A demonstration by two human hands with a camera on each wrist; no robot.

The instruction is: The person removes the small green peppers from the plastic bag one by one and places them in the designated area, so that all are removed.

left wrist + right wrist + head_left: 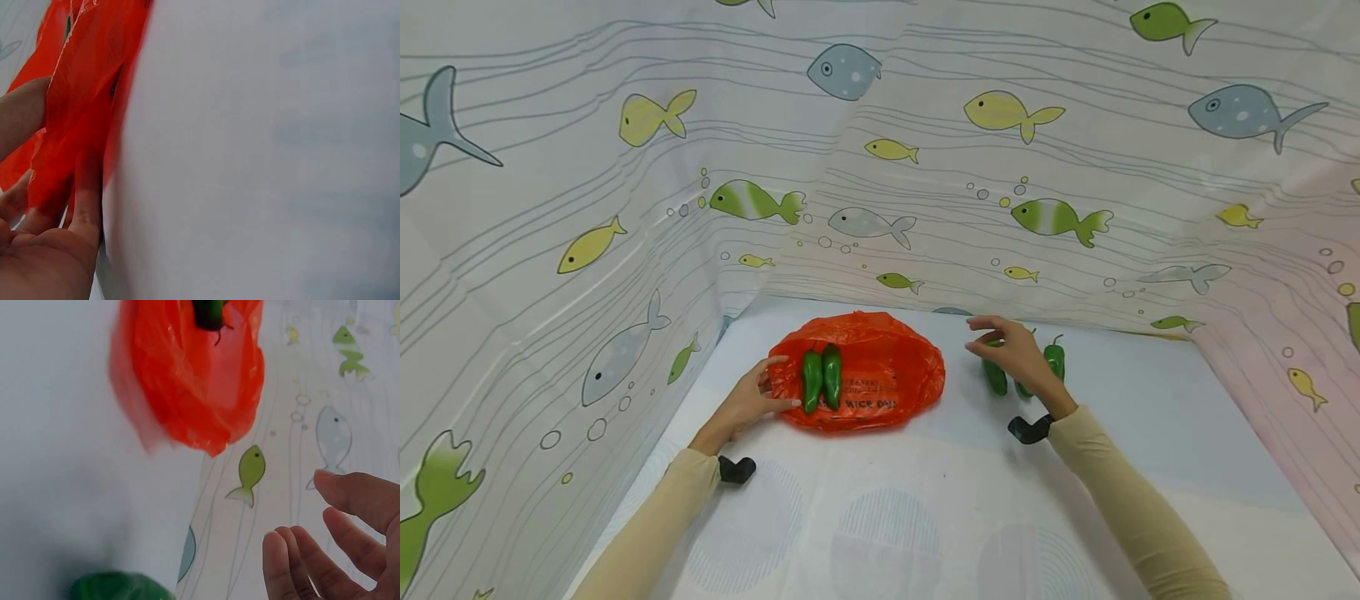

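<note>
An orange-red plastic bag [917,375] lies on the table with its mouth spread. Two green peppers [812,382] rest side by side at its left part. My left hand [754,404] holds the bag's left edge; in the left wrist view the thumb [22,119] is on one side of the plastic and fingers are behind it. To the right of the bag, my right hand [1018,354] hovers over more green peppers [1055,360], its fingers loosely bent and nothing between them. That hand and wrist partly cover these peppers. One pepper [122,586] shows below it in the right wrist view.
A white table [895,492] with pale circle prints carries everything. Fish-patterned sheets [955,183] rise as walls at the back, left and right. Both wrists wear a black camera mount [1030,429].
</note>
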